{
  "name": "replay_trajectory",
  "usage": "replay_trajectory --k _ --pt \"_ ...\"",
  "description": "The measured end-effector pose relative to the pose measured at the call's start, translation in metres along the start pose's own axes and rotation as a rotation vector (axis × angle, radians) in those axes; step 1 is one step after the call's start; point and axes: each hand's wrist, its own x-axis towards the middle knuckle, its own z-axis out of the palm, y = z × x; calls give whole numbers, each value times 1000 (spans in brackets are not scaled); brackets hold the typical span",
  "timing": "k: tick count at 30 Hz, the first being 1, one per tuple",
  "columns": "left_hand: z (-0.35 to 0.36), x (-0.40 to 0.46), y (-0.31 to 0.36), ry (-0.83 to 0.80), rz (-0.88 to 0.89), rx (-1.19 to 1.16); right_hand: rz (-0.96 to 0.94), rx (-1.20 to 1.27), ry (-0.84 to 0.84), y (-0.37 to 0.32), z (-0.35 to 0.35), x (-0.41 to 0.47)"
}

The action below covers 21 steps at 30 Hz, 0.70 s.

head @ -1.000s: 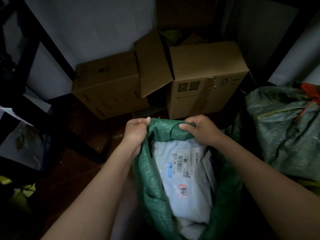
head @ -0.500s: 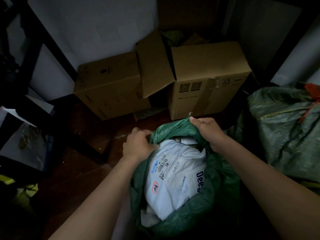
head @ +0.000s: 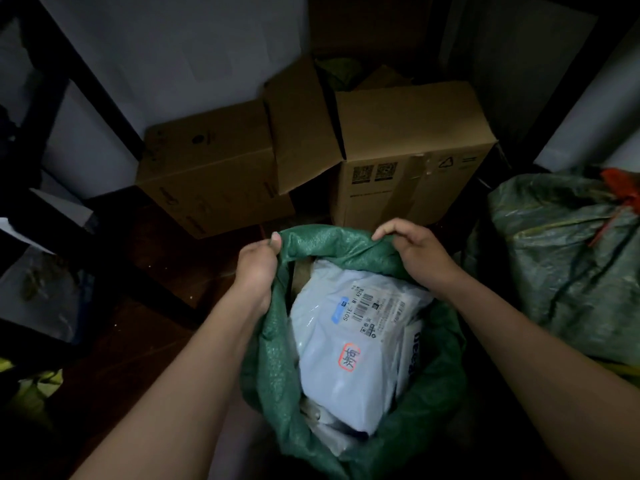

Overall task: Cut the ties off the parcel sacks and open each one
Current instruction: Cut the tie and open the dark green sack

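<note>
The green sack (head: 346, 341) stands open on the floor, in front of the cardboard boxes (head: 311, 161). The left hand (head: 256, 268) pinches the sack's rim at its left; the right hand (head: 419, 251) curls over the rim at its far right. A white parcel (head: 349, 344) lies inside the sack. Right of the sack sits a second sack (head: 568, 258), its red tie (head: 620, 192) in place.

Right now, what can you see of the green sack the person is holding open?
The green sack looks like woven plastic, crinkled and soft. It stands upright on the dark floor between the forearms, mouth open, no tie visible. The left hand grips the rim's far left edge; the right hand grips its far right edge, pulling it up. Inside lie pale mailer parcels; the top one carries a printed barcode label and a red stamp.
</note>
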Motion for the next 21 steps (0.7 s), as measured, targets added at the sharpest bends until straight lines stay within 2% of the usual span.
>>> replay_trajectory --k 4,6,8,12,17,21 --pt "-8 1 5 -34 -130 -14 56 79 -128 -6 3 -3" --pt "-12 0 3 -37 -150 -15 42 46 -242 -7 6 -6" --pt "-14 0 4 -42 -158 -35 1 -63 -279 -6 10 -7" --pt "-15 -2 5 -12 -72 7 -98 -233 -231 -12 14 -6" --pt "-13 -7 10 -50 -71 71 -3 -116 -159 -13 7 -8" --pt "-13 -12 3 -219 165 421 105 80 -66 -12 7 -9"
